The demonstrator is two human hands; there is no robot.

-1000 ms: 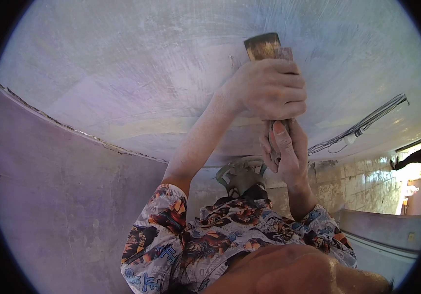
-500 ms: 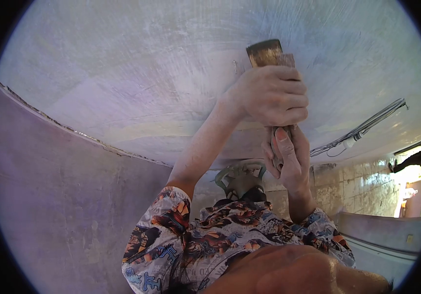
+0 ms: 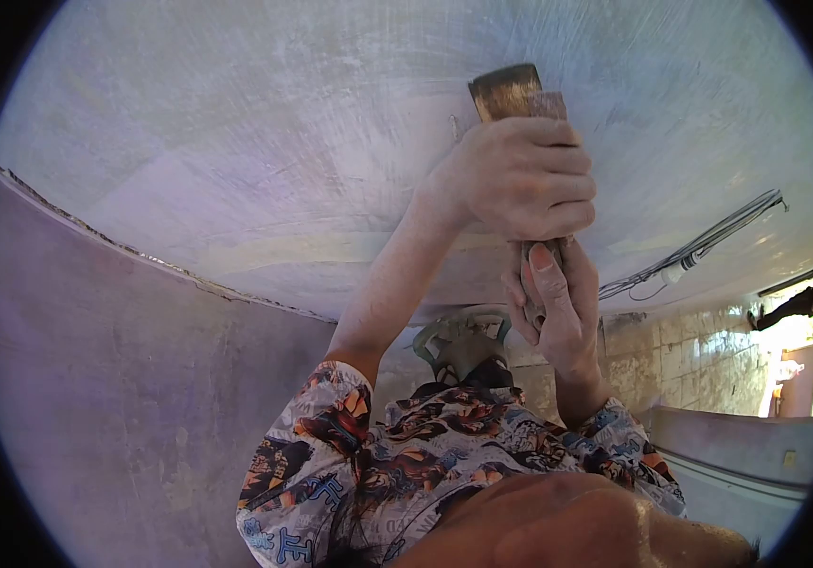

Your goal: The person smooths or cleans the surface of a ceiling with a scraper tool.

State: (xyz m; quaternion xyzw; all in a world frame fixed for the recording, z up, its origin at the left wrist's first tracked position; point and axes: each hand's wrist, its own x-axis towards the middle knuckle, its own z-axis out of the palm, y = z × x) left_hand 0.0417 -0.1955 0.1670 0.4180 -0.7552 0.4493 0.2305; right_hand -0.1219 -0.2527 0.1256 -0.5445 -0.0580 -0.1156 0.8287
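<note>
My left hand [image 3: 527, 180], dusted white, is closed around a flat handled tool whose worn brown-gold head [image 3: 509, 95] has a dark edge. A narrower pinkish-brown piece [image 3: 547, 104] sits beside that head. Its exact kind cannot be made out. Directly below, my right hand [image 3: 563, 298] is wrapped round a grey lower end [image 3: 530, 270], thumb lying along it. Whether this is the same tool's handle is hidden by my left fist. The head lies against or close to a pale, streaked plaster surface [image 3: 331, 123].
A bundle of loose wires [image 3: 690, 251] with a white fitting [image 3: 676, 273] hangs at the right. A greyish wall [image 3: 132, 379] meets the plaster along a rough seam at left. Beneath me is a green seat or stool [image 3: 440, 341]. Another person [image 3: 799, 305] is far right near a bright opening.
Both hands stay closed in the same grip. The tool head and my left hand have shifted slightly up and left across the plaster.
</note>
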